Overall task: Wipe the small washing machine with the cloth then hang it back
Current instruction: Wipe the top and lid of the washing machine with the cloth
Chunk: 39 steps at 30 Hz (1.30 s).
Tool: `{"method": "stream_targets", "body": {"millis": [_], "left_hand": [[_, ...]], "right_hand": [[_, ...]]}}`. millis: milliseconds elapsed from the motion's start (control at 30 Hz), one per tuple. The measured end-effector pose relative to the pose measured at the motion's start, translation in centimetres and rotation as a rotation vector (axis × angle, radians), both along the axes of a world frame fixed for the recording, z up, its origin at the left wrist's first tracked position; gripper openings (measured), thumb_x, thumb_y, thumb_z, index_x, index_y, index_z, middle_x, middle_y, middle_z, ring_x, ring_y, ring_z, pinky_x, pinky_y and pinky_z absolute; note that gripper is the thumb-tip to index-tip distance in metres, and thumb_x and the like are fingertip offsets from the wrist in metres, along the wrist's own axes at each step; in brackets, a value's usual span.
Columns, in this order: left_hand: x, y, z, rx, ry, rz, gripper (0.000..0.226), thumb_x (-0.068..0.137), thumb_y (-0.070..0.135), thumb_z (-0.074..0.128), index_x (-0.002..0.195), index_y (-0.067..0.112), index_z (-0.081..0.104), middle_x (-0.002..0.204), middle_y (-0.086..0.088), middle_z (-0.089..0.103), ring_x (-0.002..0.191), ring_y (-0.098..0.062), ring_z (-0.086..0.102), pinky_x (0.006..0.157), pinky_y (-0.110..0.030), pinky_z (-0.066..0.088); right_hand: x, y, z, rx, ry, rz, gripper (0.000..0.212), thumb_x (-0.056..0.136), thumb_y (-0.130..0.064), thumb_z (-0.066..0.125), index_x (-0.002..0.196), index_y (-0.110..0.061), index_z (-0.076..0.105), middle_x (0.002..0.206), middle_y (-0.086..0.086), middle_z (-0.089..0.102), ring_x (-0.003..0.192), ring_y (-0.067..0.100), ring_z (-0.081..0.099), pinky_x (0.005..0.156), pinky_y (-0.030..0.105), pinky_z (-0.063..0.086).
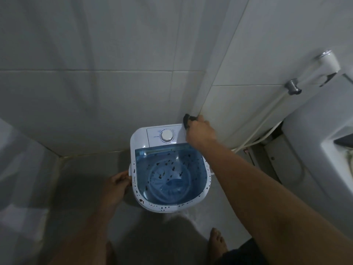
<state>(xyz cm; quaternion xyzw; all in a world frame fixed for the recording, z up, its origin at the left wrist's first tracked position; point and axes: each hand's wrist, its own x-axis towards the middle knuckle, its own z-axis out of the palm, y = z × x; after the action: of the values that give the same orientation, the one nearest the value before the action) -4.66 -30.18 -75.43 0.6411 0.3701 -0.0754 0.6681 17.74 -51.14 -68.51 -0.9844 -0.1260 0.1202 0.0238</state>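
A small white washing machine stands on the floor against the tiled wall. Its clear blue lid and white rim are speckled with dark spots, and a round white dial sits on the back panel. My right hand is at the machine's back right corner, shut on a dark cloth that presses against the panel's edge. My left hand grips the machine's left side at the rim. Most of the cloth is hidden inside my fist.
A toilet stands close on the right, with a spray hose and its holder on the wall beside it. My bare foot is on the grey floor just in front of the machine. Tiled walls close in at back and left.
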Motion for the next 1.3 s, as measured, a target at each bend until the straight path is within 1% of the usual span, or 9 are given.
{"method": "stream_targets", "body": {"millis": [133,267,367,500,633,733,867,1100,1300], "left_hand": [[0.0,-0.2,0.3,-0.014,-0.003,0.004,0.024,0.094,0.005,0.059,0.111,0.016,0.072,0.106,-0.012,0.076,0.105,-0.026,0.070,0.100,-0.041,0.052],[0.0,-0.2,0.2,-0.020,-0.013,0.006,0.024,0.096,0.007,0.058,0.106,0.023,0.071,0.087,0.007,0.079,0.091,-0.010,0.072,0.082,-0.026,0.054],[0.0,0.0,0.0,-0.034,-0.020,0.008,0.026,0.095,0.007,0.058,0.099,0.028,0.072,0.083,0.011,0.079,0.088,-0.008,0.072,0.085,-0.027,0.053],[0.1,-0.2,0.3,-0.043,-0.015,0.015,0.023,0.095,0.006,0.058,0.108,0.021,0.070,0.095,0.003,0.077,0.088,-0.009,0.071,0.079,-0.022,0.053],[0.1,-0.3,0.2,-0.042,-0.014,0.046,0.025,0.094,0.007,0.060,0.115,0.016,0.070,0.102,-0.004,0.076,0.096,-0.018,0.070,0.091,-0.032,0.054],[0.1,-0.1,-0.2,-0.044,-0.009,0.061,0.024,0.095,0.007,0.059,0.112,0.018,0.070,0.099,-0.002,0.076,0.094,-0.015,0.071,0.083,-0.026,0.053],[0.1,0.3,-0.8,-0.054,0.001,0.046,0.022,0.095,0.008,0.060,0.106,0.023,0.071,0.100,-0.004,0.078,0.095,-0.016,0.073,0.089,-0.032,0.054],[0.0,-0.1,-0.3,-0.042,-0.025,0.047,0.026,0.095,0.007,0.059,0.118,0.015,0.069,0.104,-0.004,0.075,0.096,-0.017,0.070,0.080,-0.024,0.053],[0.1,0.4,-0.9,-0.033,-0.011,0.030,0.025,0.092,0.009,0.063,0.113,0.020,0.072,0.101,-0.003,0.078,0.098,-0.018,0.073,0.087,-0.030,0.055]], "right_hand": [[0.6,1.0,0.0,0.080,0.046,-0.132,0.045,0.098,-0.018,0.050,0.141,-0.009,0.050,0.140,0.013,0.040,0.119,0.034,0.049,0.096,0.041,0.046],[-6.4,-0.6,-1.8,0.077,-0.081,0.074,0.050,0.092,-0.018,0.053,0.141,-0.012,0.048,0.141,0.019,0.036,0.115,0.038,0.049,0.088,0.048,0.054],[-9.9,-1.1,-2.3,0.032,-0.090,0.163,0.051,0.093,-0.021,0.053,0.143,-0.014,0.046,0.140,0.019,0.038,0.120,0.038,0.048,0.088,0.049,0.053],[-5.6,-0.5,-1.2,0.023,-0.093,0.076,0.044,0.094,-0.021,0.053,0.137,-0.012,0.051,0.135,0.017,0.042,0.114,0.035,0.049,0.085,0.047,0.053],[-0.7,0.4,0.5,0.058,0.018,-0.118,0.043,0.097,-0.021,0.051,0.138,-0.009,0.052,0.134,0.014,0.043,0.116,0.034,0.050,0.089,0.041,0.046],[-1.6,0.4,1.4,-0.010,0.048,-0.087,0.045,0.095,-0.021,0.054,0.137,-0.005,0.050,0.134,0.014,0.043,0.117,0.033,0.049,0.089,0.040,0.047],[-6.2,-0.8,0.8,-0.106,0.037,0.118,0.047,0.089,-0.018,0.058,0.134,-0.009,0.053,0.134,0.014,0.043,0.118,0.032,0.046,0.087,0.045,0.052],[0.4,0.7,1.9,-0.027,0.060,-0.126,0.045,0.095,-0.022,0.055,0.136,-0.006,0.050,0.134,0.014,0.045,0.120,0.034,0.048,0.095,0.044,0.047],[-0.4,-2.0,0.2,0.000,0.068,-0.091,0.045,0.093,-0.023,0.055,0.136,-0.007,0.052,0.121,0.013,0.048,0.107,0.035,0.056,0.091,0.045,0.053]]}}
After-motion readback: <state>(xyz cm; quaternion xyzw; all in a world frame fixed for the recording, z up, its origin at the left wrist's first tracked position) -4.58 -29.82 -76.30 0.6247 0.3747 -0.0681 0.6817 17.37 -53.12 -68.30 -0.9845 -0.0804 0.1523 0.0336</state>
